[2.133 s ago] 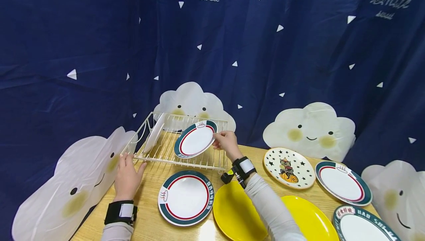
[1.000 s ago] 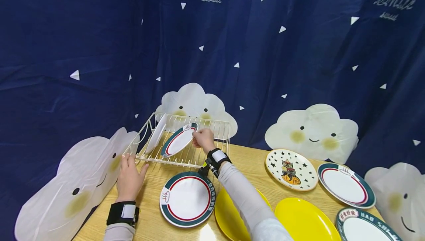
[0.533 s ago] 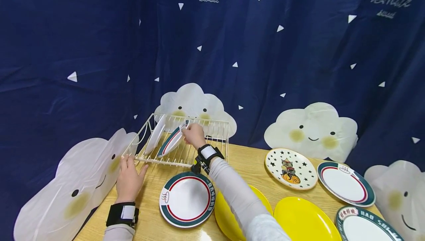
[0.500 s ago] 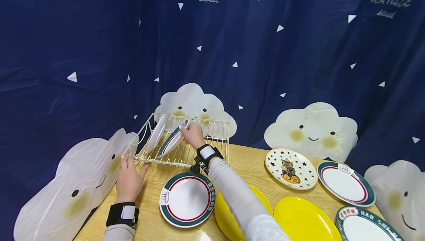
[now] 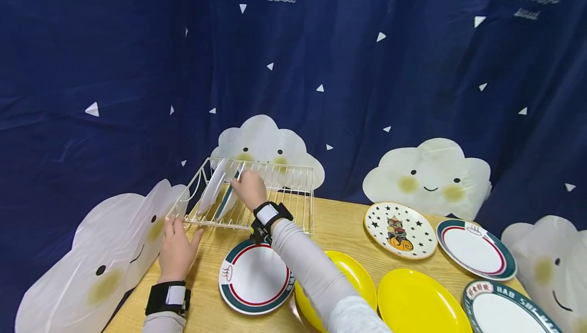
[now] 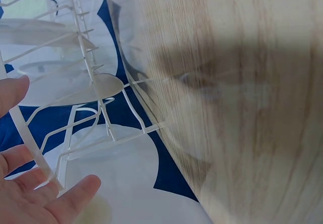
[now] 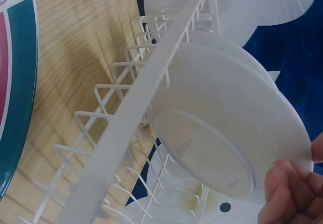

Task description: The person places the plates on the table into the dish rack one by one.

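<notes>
My right hand (image 5: pixel 249 190) pinches the edge of a white plate (image 5: pixel 228 203) with a green rim, which stands tilted in the white wire dish rack (image 5: pixel 284 205). In the right wrist view the back of that plate (image 7: pixel 207 113) shows, with fingers (image 7: pixel 290 186) at its edge. Just to its left, another white plate (image 5: pixel 212 190) leans in the rack. The rack's front left corner is held by my left hand (image 5: pixel 176 249); the left wrist view shows its rail passing between thumb and fingers. How deep the pinched plate sits in its slot is hard to tell.
A green-rimmed plate (image 5: pixel 256 279) lies before the rack. Two yellow plates (image 5: pixel 339 272), partly under my right sleeve, a starred owl plate (image 5: pixel 400 231) and two more green-rimmed plates (image 5: pixel 477 249) spread rightward over the wooden table (image 5: pixel 337 216). A dark blue curtain (image 5: pixel 284 68) hangs behind.
My right hand has carried the green-rimmed plate leftward within the rack, close to the leaning white plate. The plate has turned from face-on to nearly edge-on. The left hand stays put.
</notes>
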Tool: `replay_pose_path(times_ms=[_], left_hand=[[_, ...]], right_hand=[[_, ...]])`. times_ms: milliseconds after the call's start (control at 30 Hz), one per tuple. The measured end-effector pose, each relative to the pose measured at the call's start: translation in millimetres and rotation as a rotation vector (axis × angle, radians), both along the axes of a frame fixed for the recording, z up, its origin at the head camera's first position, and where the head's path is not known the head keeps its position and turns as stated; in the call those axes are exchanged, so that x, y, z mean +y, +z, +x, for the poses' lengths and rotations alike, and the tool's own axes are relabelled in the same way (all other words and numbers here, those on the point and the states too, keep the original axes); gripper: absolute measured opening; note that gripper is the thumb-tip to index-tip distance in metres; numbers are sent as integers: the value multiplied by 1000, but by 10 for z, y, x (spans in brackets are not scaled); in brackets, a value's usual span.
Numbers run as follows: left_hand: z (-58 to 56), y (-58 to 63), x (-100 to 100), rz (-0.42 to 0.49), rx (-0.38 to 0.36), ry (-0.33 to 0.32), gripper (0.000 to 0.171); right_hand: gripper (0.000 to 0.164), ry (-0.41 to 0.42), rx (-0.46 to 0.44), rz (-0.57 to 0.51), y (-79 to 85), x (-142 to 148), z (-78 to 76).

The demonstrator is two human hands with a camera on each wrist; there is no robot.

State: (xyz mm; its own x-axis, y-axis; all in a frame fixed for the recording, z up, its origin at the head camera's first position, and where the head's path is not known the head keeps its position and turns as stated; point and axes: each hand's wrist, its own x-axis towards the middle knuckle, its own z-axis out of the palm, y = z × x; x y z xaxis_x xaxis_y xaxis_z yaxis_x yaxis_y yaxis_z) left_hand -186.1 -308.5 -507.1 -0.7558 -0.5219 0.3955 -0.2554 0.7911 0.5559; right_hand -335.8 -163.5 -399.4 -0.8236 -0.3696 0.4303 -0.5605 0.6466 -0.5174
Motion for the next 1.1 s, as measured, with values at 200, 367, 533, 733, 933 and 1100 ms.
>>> replay_pose_path(times_ms=[200,367,533,733,933,1100], left_hand=[[-1,-24,5,-15,28,-11,69],[-2,-24,8,-9,12,-11,70],[15,-8,17,-2,-15,4,71],[22,-8,21,-6,-6,-2,71],[32,-10,18,3,-2,1,71],[21,-10,17,-2,1,-7,70]], right_hand=[[49,-36,79,67,-25,-75,47],[41,-69,186,155,-67,-145,104],[32,-56,244,205,-107,-199,175],[33,-107,233,194,-158,-243,194],[35,-101,249,194,-187,-275,211],[38,-135,270,243,-243,-281,208]])
